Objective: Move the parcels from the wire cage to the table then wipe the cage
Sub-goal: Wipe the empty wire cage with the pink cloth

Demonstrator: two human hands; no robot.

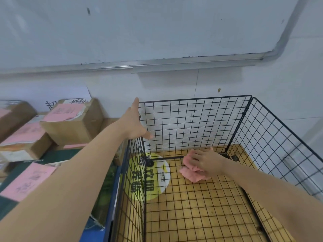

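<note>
The black wire cage (195, 109) stands on a wooden floor against the wall, with no parcels inside. My right hand (208, 163) lies inside it near the back, fingers spread flat and pressing a crumpled pink cloth (192, 175) onto the wire bottom. My left hand (134, 123) reaches out to the cage's upper back-left corner, fingers straight against the wire edge and thumb hanging loose. Cardboard parcels (73, 123) with pink labels sit on the green-topped table (52, 154) to the left of the cage.
A round yellow-green sticker (157, 179) shows on the floor under the cage's left side. A whiteboard (139, 32) hangs on the wall above. The table's blue edge (111, 198) runs close along the cage's left wall.
</note>
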